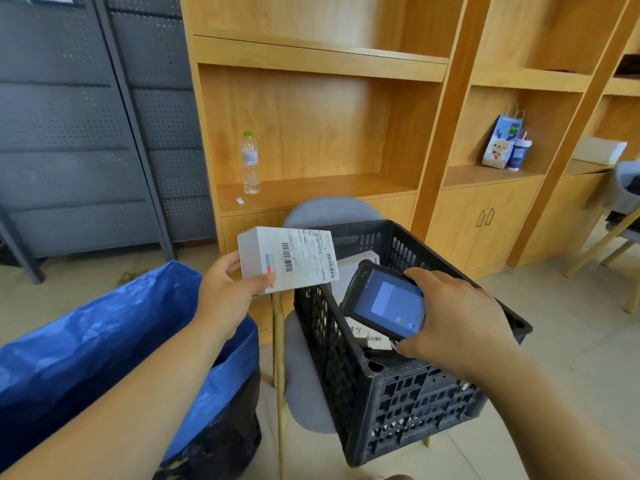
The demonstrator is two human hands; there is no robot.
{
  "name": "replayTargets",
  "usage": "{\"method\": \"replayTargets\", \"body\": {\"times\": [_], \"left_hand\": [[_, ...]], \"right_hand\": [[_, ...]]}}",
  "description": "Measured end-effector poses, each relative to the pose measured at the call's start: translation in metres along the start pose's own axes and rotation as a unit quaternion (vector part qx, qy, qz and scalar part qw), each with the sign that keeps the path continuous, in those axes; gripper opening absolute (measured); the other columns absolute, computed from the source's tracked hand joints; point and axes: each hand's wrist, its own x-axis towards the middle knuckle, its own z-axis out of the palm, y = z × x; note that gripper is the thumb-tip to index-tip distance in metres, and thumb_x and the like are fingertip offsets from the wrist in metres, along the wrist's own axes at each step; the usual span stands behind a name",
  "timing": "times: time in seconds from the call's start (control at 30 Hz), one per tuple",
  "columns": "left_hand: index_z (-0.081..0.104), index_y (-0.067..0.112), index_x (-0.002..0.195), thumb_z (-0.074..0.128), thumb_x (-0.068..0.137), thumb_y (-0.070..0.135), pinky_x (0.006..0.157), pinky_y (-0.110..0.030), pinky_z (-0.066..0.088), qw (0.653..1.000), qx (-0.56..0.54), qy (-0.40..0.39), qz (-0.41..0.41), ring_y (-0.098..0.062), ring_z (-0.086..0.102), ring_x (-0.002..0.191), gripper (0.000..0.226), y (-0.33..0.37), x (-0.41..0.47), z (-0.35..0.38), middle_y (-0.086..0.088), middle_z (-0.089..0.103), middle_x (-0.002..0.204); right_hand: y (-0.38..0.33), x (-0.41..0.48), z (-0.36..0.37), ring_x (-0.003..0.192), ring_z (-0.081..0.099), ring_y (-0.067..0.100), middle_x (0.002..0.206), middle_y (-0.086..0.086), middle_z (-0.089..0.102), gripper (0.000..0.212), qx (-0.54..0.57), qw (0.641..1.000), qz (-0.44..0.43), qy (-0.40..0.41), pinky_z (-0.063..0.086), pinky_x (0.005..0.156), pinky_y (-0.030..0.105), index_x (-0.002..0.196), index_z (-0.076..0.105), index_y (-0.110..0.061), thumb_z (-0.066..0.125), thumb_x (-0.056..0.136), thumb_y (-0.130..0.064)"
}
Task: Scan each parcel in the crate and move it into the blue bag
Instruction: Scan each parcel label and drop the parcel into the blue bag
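My left hand point(230, 291) holds a white parcel box point(287, 259) by its lower left corner, its barcode label facing me, above the gap between bag and crate. My right hand point(457, 317) grips a black handheld scanner point(386, 301) with a lit screen, its top end aimed at the parcel's label from just right of it. The black slatted crate point(408, 400) sits on a grey chair seat under the scanner, with a few more parcels point(356, 265) partly hidden inside. The blue bag point(104, 334) stands open at lower left, below my left forearm.
Wooden shelving fills the background, with a water bottle point(251, 164) on the shelf behind the crate and a paper gift bag point(502, 142) with a cup further right. Grey perforated metal racks point(86, 133) stand at left. Another chair point(620, 230) is at the right edge.
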Motion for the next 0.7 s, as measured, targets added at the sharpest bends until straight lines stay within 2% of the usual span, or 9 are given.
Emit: {"method": "replayTargets", "body": {"times": [0.13,0.2,0.27,0.37,0.47,0.53,0.6,0.67,0.7], "left_hand": [[0.051,0.022,0.124,0.079,0.076,0.017,0.078,-0.042,0.058,0.993,-0.061,0.071,-0.072,-0.018,0.066,0.098,0.056,-0.009,-0.01,-0.029,0.006,0.067,0.106],[0.055,0.025,0.109,0.08,0.075,0.017,0.074,-0.042,0.059,0.989,-0.066,0.09,-0.095,-0.019,0.068,0.093,0.043,-0.018,-0.017,-0.05,0.004,0.069,0.101],[0.059,0.027,0.102,0.08,0.074,0.018,0.073,-0.042,0.06,0.986,-0.057,0.109,-0.11,-0.018,0.069,0.09,0.037,-0.027,-0.024,-0.071,0.003,0.07,0.1],[0.06,0.022,0.105,0.082,0.072,0.023,0.072,-0.04,0.06,0.975,-0.028,0.182,-0.122,-0.015,0.068,0.088,0.039,-0.041,-0.03,-0.106,0.004,0.067,0.102],[0.061,0.022,0.111,0.079,0.075,0.032,0.076,-0.036,0.055,0.963,0.043,0.243,-0.11,-0.018,0.064,0.095,0.041,-0.053,-0.025,-0.138,-0.002,0.063,0.114],[0.058,0.017,0.124,0.074,0.079,0.038,0.078,-0.029,0.047,0.953,0.139,0.24,-0.125,-0.02,0.058,0.104,0.052,-0.064,-0.018,-0.155,-0.003,0.058,0.128],[0.057,0.011,0.128,0.072,0.082,0.037,0.08,-0.028,0.042,0.949,0.196,0.198,-0.15,-0.023,0.056,0.11,0.055,-0.074,-0.014,-0.162,-0.004,0.056,0.133],[0.062,0.009,0.121,0.073,0.081,0.032,0.086,-0.032,0.042,0.954,0.218,0.132,-0.161,-0.025,0.057,0.111,0.047,-0.084,-0.013,-0.16,-0.007,0.061,0.126],[0.066,0.01,0.113,0.074,0.081,0.031,0.083,-0.033,0.044,0.956,0.219,0.099,-0.166,-0.024,0.06,0.103,0.039,-0.087,-0.014,-0.155,-0.006,0.065,0.116]], "right_hand": [[-0.023,0.01,0.007,0.092,0.053,0.021,0.106,-0.005,0.055,0.08,0.012,1.0,-0.019,-0.011,0.043,0.071,0.032,0.125,0.039,-0.026,0.073,0.057,-0.052],[-0.038,0.015,0.013,0.091,0.053,0.021,0.106,-0.004,0.054,0.08,0.013,0.999,-0.034,-0.02,0.044,0.07,0.032,0.124,0.039,-0.026,0.073,0.057,-0.052],[-0.052,0.02,0.018,0.092,0.054,0.022,0.108,-0.004,0.054,0.082,0.022,0.998,-0.049,-0.026,0.045,0.07,0.033,0.127,0.037,-0.027,0.074,0.058,-0.053],[-0.07,0.026,0.025,0.09,0.053,0.021,0.106,-0.004,0.054,0.087,0.033,0.996,-0.073,-0.026,0.041,0.064,0.031,0.129,0.036,-0.028,0.075,0.056,-0.053],[-0.082,0.031,0.032,0.087,0.051,0.018,0.105,-0.005,0.054,0.086,0.031,0.995,-0.089,-0.027,0.037,0.062,0.029,0.127,0.037,-0.028,0.076,0.054,-0.053],[-0.086,0.032,0.035,0.089,0.053,0.019,0.105,-0.005,0.054,0.088,0.028,0.995,-0.088,-0.031,0.037,0.063,0.03,0.129,0.036,-0.029,0.076,0.054,-0.054],[-0.086,0.032,0.037,0.088,0.052,0.019,0.106,-0.005,0.054,0.09,0.025,0.995,-0.086,-0.034,0.038,0.064,0.03,0.129,0.036,-0.029,0.076,0.054,-0.055],[-0.082,0.031,0.037,0.083,0.048,0.016,0.103,-0.006,0.053,0.089,0.022,0.996,-0.079,-0.039,0.038,0.062,0.029,0.128,0.037,-0.029,0.076,0.053,-0.055],[-0.078,0.03,0.037,0.083,0.048,0.016,0.102,-0.006,0.053,0.089,0.022,0.996,-0.072,-0.04,0.038,0.061,0.029,0.128,0.037,-0.028,0.076,0.053,-0.055]]}}
